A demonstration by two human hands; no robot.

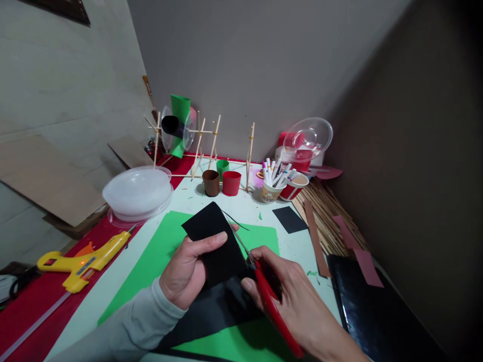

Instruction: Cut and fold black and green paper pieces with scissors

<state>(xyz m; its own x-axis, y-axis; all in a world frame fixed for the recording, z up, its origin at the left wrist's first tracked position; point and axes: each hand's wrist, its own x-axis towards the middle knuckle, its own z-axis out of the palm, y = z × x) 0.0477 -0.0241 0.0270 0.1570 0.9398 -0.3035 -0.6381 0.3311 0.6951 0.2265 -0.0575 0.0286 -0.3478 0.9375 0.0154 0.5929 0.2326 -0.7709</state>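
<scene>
My left hand [190, 269] pinches a piece of black paper [222, 256], thumb on top and fingers behind. Red-handled scissors [268, 296] are in my right hand [290, 286], their blades lying along the paper's right edge. A thin black sliver of paper [236, 219] curls away near the blade tips. Beneath my hands, a larger black sheet [211, 314] lies over a green sheet [151, 276]. The rear fingers of my left hand are mostly hidden by the paper.
A yellow glue gun [88, 261] lies at left near stacked clear plastic lids [138, 193]. Small brown [211, 183] and red paper cups [231, 183] stand behind, by stick frames [250, 156]. Right are a marker cup [272, 192], wooden sticks [328, 216] and a black folder [373, 306].
</scene>
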